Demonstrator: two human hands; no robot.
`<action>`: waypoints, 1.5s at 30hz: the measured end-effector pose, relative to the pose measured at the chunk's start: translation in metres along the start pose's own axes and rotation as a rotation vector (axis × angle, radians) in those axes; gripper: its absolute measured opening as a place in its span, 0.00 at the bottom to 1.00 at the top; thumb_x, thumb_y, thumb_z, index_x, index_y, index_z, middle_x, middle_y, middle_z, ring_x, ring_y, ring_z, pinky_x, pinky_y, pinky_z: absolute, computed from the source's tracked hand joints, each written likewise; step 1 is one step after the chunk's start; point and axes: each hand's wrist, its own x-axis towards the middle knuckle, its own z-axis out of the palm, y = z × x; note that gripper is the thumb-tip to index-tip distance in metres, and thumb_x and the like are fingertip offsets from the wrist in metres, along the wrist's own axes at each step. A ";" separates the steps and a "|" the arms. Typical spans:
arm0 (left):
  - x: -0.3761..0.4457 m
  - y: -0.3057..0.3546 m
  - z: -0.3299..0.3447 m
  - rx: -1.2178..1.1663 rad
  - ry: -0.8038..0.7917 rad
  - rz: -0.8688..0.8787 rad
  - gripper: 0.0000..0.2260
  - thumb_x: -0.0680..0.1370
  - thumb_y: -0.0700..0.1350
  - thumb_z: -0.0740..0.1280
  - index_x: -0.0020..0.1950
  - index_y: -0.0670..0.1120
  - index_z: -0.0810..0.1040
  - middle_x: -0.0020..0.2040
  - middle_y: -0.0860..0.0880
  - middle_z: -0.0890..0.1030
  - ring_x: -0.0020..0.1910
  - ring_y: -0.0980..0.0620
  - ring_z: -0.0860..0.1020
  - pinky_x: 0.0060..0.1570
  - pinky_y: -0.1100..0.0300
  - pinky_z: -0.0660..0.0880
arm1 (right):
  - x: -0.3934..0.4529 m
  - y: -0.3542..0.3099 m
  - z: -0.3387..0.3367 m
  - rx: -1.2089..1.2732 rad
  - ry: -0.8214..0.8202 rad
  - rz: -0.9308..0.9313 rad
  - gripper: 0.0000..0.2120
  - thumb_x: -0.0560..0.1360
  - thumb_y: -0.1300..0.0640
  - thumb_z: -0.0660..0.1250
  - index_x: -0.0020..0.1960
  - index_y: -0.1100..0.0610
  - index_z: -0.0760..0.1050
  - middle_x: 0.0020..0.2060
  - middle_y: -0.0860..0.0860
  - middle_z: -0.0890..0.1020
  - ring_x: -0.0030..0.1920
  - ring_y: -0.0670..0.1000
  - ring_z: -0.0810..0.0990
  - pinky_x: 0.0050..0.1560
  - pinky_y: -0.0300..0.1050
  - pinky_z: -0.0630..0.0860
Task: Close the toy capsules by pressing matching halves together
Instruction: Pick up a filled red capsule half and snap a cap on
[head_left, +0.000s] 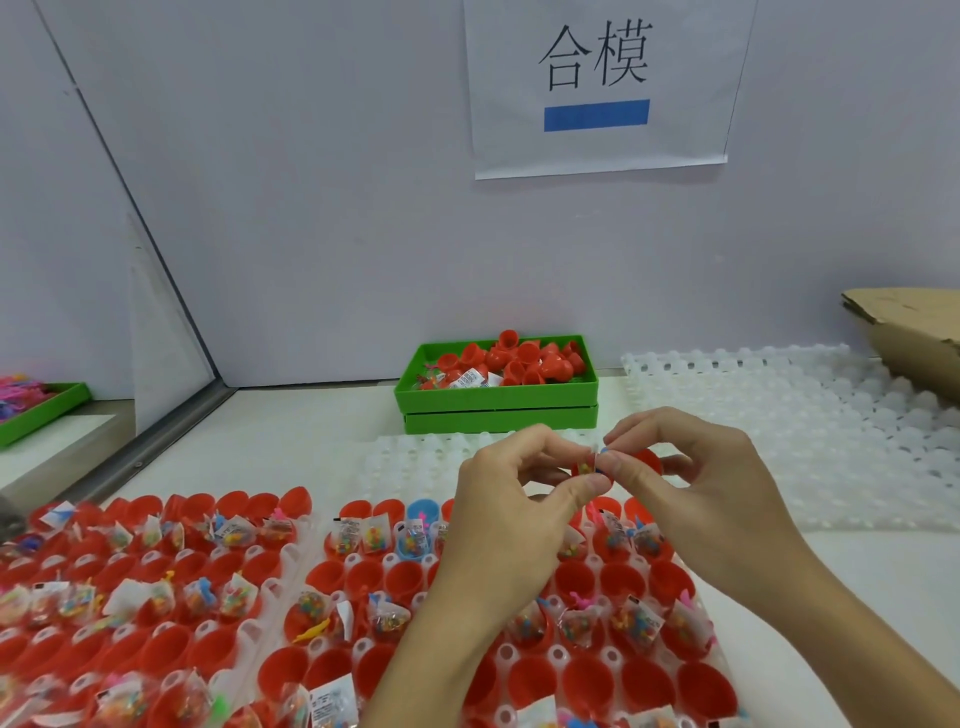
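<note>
Both hands were up over the table w/ a red capsule between them. Left hand (511, 483) had fingers curled, thumb and forefinger pinching the near capsule half (584, 464), which had a small clear toy bag w/ coloured bits poking out of it. Right hand (691, 467) was curled round the other red half (648, 460), fingertips meeting the left hand's at the bag; a bit of blue showed there too. Halves were close, side by side, but couldn't tell if they touched or were pressed together.

Below the hands sat a white tray (524, 660) full of open red cups, some w/ toy bags in them, some w/o. One blue cup (423, 512) stood in the tray's far row, left of the left hand. A second tray (270, 577) lay just beside it on the left, same mix of red cups and bags.

Beyond the hands, a green bin (496, 402) held loose red halves plus a few bags, stacked on another green bin. Empty clear trays (753, 410) were spread to the right, near a piece of cardboard (914, 327) at the far right edge. Another green bin (44, 408) w/ pink bits was at far left. A paper sign (597, 83) w/ a blue bar hung on the wall.
</note>
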 end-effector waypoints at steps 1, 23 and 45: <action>0.000 0.000 0.000 -0.011 0.003 -0.001 0.03 0.73 0.40 0.75 0.45 0.46 0.84 0.42 0.52 0.84 0.45 0.56 0.82 0.33 0.71 0.76 | 0.000 0.000 0.000 0.011 -0.003 0.000 0.11 0.65 0.42 0.69 0.38 0.49 0.82 0.41 0.41 0.82 0.47 0.46 0.82 0.46 0.43 0.78; -0.002 -0.003 -0.003 -0.185 -0.037 -0.059 0.06 0.78 0.41 0.70 0.54 0.49 0.82 0.44 0.51 0.87 0.46 0.54 0.85 0.40 0.59 0.83 | -0.001 0.002 0.001 0.079 0.027 0.018 0.04 0.71 0.54 0.72 0.36 0.49 0.81 0.40 0.46 0.84 0.42 0.49 0.83 0.43 0.46 0.81; 0.001 -0.008 -0.004 -0.144 0.013 -0.031 0.03 0.77 0.42 0.71 0.49 0.48 0.83 0.43 0.53 0.86 0.47 0.53 0.85 0.39 0.60 0.82 | -0.007 0.002 0.006 0.083 0.027 -0.035 0.17 0.73 0.71 0.69 0.46 0.49 0.85 0.45 0.42 0.84 0.50 0.46 0.82 0.49 0.37 0.79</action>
